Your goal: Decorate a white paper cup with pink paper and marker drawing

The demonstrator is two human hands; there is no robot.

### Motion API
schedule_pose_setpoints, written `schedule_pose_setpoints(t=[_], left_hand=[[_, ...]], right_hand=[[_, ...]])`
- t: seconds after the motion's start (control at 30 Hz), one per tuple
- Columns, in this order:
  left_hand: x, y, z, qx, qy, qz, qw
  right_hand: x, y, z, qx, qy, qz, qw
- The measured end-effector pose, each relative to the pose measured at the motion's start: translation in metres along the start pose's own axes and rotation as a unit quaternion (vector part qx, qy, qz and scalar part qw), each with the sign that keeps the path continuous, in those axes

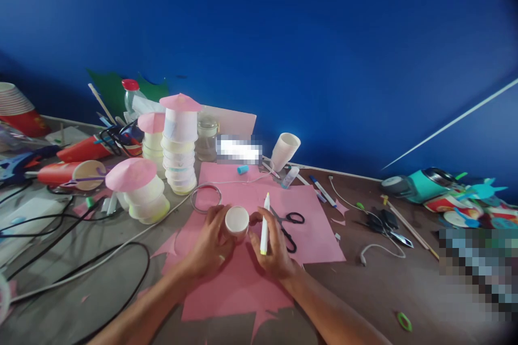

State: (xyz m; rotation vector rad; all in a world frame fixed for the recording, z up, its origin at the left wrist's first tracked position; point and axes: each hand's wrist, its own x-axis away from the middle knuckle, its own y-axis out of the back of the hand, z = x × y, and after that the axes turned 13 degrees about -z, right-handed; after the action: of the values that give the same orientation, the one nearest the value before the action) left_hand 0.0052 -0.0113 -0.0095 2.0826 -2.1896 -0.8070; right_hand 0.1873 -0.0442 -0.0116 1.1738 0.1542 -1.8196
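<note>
A small white paper cup (pixel 237 220) is held mouth-up over pink paper (pixel 238 291), with the fingers of my left hand (pixel 212 242) wrapped round its left side. A white marker with yellow ends (pixel 264 229) lies along the fingers of my right hand (pixel 273 250), its tip pointing up and away. The right fingertips are close to the cup's right side; I cannot tell whether they touch it. Just beyond that hand, black-handled scissors (pixel 290 226) rest on the paper. To the left stand stacked white cup towers (pixel 178 161) with pink paper cone tops.
A white cup (pixel 285 148) leans behind the paper, near a small clear bottle (pixel 290 177) and a blue cap (pixel 243 170). Cables (pixel 133 237) loop across the left side. Red cups (pixel 73 175) lie far left; a turquoise flask (pixel 433 183) lies far right. A blue wall bounds the back.
</note>
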Motion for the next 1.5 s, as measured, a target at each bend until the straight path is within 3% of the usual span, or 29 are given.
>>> schedule_pose_setpoints(t=[0.2, 0.37, 0.57, 0.73, 0.97, 1.23, 1.5], left_hand=[[-0.002, 0.003, -0.004, -0.036, -0.029, 0.018, 0.999], [0.001, 0.001, -0.005, -0.025, -0.033, 0.012, 0.999], [0.003, -0.004, 0.001, -0.019, -0.05, -0.001, 0.999], [0.002, -0.004, 0.0, -0.037, -0.045, 0.012, 0.998], [-0.002, -0.002, -0.005, -0.047, -0.043, 0.02, 0.998], [-0.001, -0.001, 0.004, -0.045, -0.042, 0.003, 0.998], [0.002, -0.003, 0.005, -0.043, -0.053, -0.012, 0.998]], right_hand=[[-0.004, 0.0, -0.023, 0.051, -0.022, -0.031, 0.998], [-0.007, 0.001, -0.036, 0.126, 0.003, 0.051, 0.991], [-0.006, 0.004, -0.026, 0.213, 0.015, 0.165, 0.963], [-0.004, 0.002, -0.026, 0.24, 0.008, 0.195, 0.951], [-0.002, 0.0, -0.027, 0.238, 0.01, 0.178, 0.955], [-0.007, 0.0, -0.023, 0.216, -0.016, 0.104, 0.971], [-0.007, 0.001, -0.029, 0.17, 0.009, 0.025, 0.985]])
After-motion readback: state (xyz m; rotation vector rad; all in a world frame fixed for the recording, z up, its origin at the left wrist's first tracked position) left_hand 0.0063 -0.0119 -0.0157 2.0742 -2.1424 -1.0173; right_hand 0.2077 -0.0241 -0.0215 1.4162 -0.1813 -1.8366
